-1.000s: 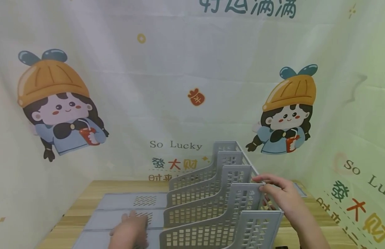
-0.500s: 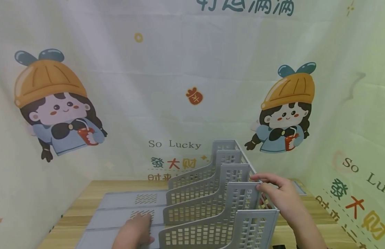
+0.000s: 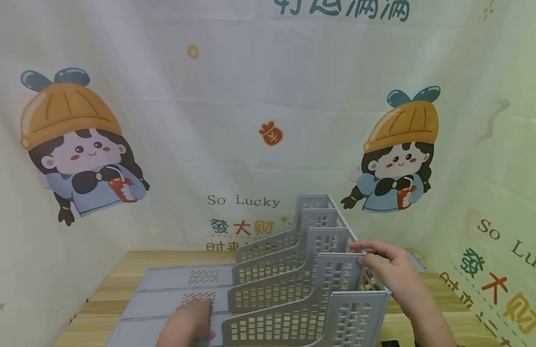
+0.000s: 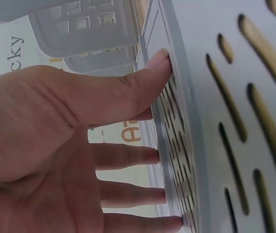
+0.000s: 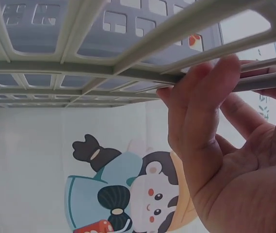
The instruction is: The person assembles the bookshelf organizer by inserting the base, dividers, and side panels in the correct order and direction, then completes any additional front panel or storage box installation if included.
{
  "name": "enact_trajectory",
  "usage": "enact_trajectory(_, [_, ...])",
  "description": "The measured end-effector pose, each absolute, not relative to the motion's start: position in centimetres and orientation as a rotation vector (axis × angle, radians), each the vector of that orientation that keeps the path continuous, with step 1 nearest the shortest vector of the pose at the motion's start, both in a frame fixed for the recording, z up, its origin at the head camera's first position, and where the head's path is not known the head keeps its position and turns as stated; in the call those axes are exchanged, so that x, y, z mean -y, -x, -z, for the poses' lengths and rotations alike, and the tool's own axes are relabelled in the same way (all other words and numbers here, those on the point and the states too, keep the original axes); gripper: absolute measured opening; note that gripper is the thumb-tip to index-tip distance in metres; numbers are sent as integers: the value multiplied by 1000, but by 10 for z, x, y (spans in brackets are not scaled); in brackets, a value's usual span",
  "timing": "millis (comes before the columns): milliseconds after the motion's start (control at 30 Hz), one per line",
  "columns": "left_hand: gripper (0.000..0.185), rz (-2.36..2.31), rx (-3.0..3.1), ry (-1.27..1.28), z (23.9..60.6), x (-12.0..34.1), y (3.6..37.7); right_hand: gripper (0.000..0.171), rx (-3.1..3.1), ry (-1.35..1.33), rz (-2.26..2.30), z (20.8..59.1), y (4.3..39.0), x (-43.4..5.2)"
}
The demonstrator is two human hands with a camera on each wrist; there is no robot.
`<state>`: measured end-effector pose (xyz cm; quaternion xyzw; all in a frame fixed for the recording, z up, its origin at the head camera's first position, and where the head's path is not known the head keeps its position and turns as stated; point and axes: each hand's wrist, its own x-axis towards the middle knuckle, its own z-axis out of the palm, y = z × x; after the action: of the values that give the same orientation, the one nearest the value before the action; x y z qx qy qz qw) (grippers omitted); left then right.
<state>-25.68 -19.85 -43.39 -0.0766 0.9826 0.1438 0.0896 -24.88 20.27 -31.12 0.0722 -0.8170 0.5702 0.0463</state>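
The grey file rack [image 3: 294, 284] sits on the wooden bench [image 3: 120, 279], right of centre and running from the near edge toward the far backdrop. It has stepped, perforated dividers [image 3: 272, 270] standing upright in a row on the right, and flat slotted base panels [image 3: 181, 299] lying to the left.

My right hand [image 3: 389, 272] grips the rack's upper right rail beside the second-nearest divider — fingers curled over the top, thumb alongside. The right wrist view confirms it: the fingers [image 5: 210, 92] wrap over a grey bar of the lattice [image 5: 104, 68], with the grid seen from below.

My left hand [image 3: 187, 325] rests on a near base panel, just left of the dividers' low front ends. In the left wrist view the fingers [image 4: 128, 158] are straight and spread, tips pressed against the slotted panel [image 4: 225, 121]; wood grain shows through the slots.

Behind the bench hangs a pale printed cloth [image 3: 233, 120] with two cartoon girls in orange hats [image 3: 72, 140] and the words "So Lucky" [image 3: 243, 201]. The cloth wraps round on the left and right sides too.
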Motion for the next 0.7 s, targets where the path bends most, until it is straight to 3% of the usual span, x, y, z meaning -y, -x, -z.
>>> enact_trajectory(700, [66,-436,-2933,198,432,197,253,34,2557,-181,-1568,310,249,-202])
